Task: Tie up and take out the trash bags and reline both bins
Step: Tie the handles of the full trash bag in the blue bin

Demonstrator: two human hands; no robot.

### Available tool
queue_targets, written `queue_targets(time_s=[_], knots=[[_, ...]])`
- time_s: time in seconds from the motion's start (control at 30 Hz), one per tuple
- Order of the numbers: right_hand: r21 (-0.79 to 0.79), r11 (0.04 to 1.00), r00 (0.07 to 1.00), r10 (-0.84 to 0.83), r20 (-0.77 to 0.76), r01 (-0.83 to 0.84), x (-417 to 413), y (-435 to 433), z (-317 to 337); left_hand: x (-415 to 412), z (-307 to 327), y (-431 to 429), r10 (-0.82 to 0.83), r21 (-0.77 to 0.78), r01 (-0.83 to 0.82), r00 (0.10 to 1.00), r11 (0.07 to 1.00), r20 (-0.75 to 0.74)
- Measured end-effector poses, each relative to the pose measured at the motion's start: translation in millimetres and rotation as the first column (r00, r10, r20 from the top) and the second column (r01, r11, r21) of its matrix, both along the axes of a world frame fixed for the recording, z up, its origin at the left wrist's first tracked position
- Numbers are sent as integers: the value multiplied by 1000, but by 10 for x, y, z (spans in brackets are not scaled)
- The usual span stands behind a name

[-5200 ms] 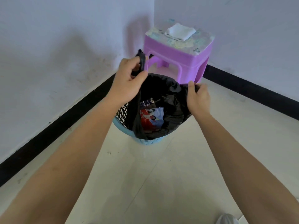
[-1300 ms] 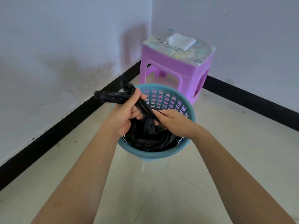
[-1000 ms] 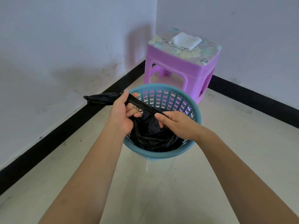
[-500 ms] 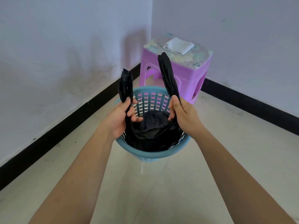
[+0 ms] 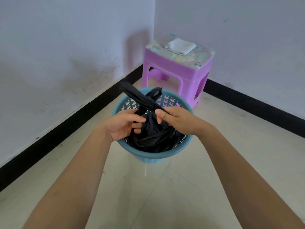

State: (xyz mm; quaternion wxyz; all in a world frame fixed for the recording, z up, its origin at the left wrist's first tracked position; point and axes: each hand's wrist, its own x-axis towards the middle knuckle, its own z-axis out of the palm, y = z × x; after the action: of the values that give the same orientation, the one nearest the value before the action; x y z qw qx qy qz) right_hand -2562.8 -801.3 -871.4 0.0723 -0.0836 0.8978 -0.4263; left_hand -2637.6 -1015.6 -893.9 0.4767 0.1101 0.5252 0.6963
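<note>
A blue perforated plastic bin (image 5: 149, 158) stands on the floor with a black trash bag (image 5: 153, 138) bunched inside it. The bag's two twisted handles cross above the bin. My right hand (image 5: 175, 120) pinches one handle (image 5: 140, 98), which points up and to the left. My left hand (image 5: 124, 123) is curled at the other handle (image 5: 154, 93) where it meets the bag's gathered neck. The bag's contents are hidden.
A purple plastic stool (image 5: 177, 71) stands in the room's corner just behind the bin, with a folded white cloth (image 5: 180, 46) on top. White walls with a black skirting (image 5: 66, 128) run along the left and back. Pale floor tiles (image 5: 148, 195) lie in front.
Half a second ago both handles stood upright and apart, one in each hand. Now they cross over the bag's neck, the right hand's handle swung left.
</note>
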Motion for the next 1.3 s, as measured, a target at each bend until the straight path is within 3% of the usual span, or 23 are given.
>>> queue_targets(time_s=[0.1, 0.23, 0.33, 0.4, 0.5, 0.67, 0.8, 0.9, 0.93, 1.03, 1.17, 1.23, 1.3], knots=[[106, 992, 994, 61, 86, -70, 23, 9, -23, 62, 63, 29, -158, -77, 148, 977, 986, -142], [171, 985, 988, 9, 156, -36, 59, 32, -126, 48, 35, 138, 67, -153, -92, 984, 984, -166], [99, 991, 964, -111, 243, 90, 119, 47, -170, 97, 26, 190, 112, -117, -130, 983, 985, -145], [-48, 968, 946, -227, 230, 245, 121, 11, -121, 114, 53, 206, 98, -90, -112, 983, 990, -153], [-309, 869, 919, -390, 57, 387, 46, -20, -10, 118, 108, 191, 61, -101, -82, 978, 992, -198], [-533, 768, 889, -454, -61, 355, -71, -132, 204, 143, 105, 192, 62, -120, -85, 980, 989, -190], [-582, 590, 776, -619, 120, 560, -110, -67, 39, 151, 137, 171, 168, -30, -172, 980, 985, -109], [-695, 418, 768, -561, 309, 585, -85, -61, -62, 153, 129, 181, 203, -29, -203, 979, 979, -12], [-708, 401, 772, -548, 323, 581, -80, -55, -43, 148, 117, 184, 222, -31, -221, 975, 975, 20], [-678, 477, 785, -566, 250, 560, -82, -24, 118, 105, 73, 198, 282, -16, -282, 955, 959, 93], [-766, 433, 850, -449, 274, 476, -47, -89, 274, 72, 55, 245, 359, 22, -369, 916, 929, 180], [-719, 519, 878, -381, 290, 463, -32, -110, 276, 42, 46, 262, 422, 37, -440, 879, 897, 221], [-589, 666, 887, -299, 352, 458, -5, -83, 251, 14, 45, 263, 489, 45, -512, 841, 858, 233]])
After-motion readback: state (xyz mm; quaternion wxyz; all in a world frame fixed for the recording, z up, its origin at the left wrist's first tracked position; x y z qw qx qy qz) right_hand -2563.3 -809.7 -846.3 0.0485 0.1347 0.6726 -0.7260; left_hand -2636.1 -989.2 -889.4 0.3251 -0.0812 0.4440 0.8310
